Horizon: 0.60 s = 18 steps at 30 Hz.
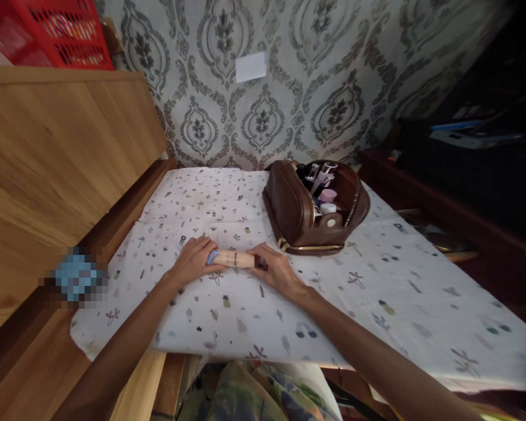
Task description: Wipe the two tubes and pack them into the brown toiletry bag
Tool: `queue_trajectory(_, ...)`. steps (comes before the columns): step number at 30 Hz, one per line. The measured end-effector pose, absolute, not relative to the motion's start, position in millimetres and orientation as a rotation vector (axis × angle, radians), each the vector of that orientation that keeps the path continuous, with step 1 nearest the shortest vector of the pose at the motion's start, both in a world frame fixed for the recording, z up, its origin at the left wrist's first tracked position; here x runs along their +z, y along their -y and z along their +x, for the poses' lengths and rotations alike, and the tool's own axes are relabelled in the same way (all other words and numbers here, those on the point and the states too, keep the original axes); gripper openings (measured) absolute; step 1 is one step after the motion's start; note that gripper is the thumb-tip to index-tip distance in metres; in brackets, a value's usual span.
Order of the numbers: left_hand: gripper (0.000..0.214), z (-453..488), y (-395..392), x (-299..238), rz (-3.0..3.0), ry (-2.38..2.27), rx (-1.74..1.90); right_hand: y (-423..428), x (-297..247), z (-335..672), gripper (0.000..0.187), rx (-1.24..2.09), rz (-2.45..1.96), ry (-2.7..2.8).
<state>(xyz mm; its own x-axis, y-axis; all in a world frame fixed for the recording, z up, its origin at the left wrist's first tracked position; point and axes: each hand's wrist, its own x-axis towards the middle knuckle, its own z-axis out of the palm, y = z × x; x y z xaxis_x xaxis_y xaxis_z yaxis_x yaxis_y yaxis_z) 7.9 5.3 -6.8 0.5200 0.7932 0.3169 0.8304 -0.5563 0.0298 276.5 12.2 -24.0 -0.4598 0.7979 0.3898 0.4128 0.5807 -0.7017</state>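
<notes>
A beige tube (234,258) with a blue end lies sideways on the patterned white cloth (377,292). My left hand (195,258) grips its blue left end, fingers curled over it. My right hand (275,270) holds the tube's right end with fingers closed around it. Just behind my right hand stands an open brown leather toiletry bag (293,213) with several small bottles and jars (326,199) inside.
A wooden panel (56,158) rises at the left, with a red plastic crate (56,32) above it. Patterned wallpaper with a white card (251,66) fills the back. Dark wooden shelving (456,193) lies to the right.
</notes>
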Motion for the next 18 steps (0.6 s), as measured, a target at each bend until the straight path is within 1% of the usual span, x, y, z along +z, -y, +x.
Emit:
queue_trajectory(3, 0.049, 8, -7, -9, -2.645, 1.471, -0.473, -12, -26, 279, 0.033, 0.539, -0.87, 2.148)
queue_trajectory(7, 0.051, 9, -6, -11, -2.628, 1.446, -0.487, -14, -28, 282, 0.068, 0.505, -0.886, 2.169)
queue_trajectory(8, 0.051, 9, -5, -11, -2.628, 1.445, -0.495, -15, -29, 283, 0.072, 0.496, -0.911, 2.163)
queue_trajectory(13, 0.049, 9, -5, -12, -2.618, 1.49, -0.557, -23, -38, 285, 0.069, 0.41, -1.06, 2.154)
queue_trajectory(18, 0.047, 8, -5, -12, -2.614, 1.528, -0.579, -25, -37, 287, 0.063, 0.479, -1.037, 2.131)
